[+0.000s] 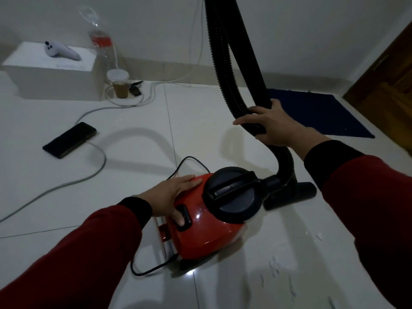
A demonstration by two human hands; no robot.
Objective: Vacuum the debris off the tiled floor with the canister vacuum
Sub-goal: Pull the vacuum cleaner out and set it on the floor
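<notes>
A red canister vacuum [207,233] with a black round lid and handle sits on the white tiled floor [200,121] in the middle. My left hand [176,195] lies flat on its red top, thumb pressed on the black button. My right hand [274,128] grips the black ribbed hose [225,63], which loops up out of view and comes back down. A black floor nozzle [305,190] rests beside the canister. Small pale debris [276,266] is scattered on the tiles at lower right. The vacuum's black cord [191,158] curls behind it.
A black phone [69,139] lies on the floor at left with a grey cable [66,185] trailing from it. A white box [51,72] holds a white controller. A drink cup [119,83] and bottle stand beside it. A blue mat [321,112] lies before a wooden door [388,85].
</notes>
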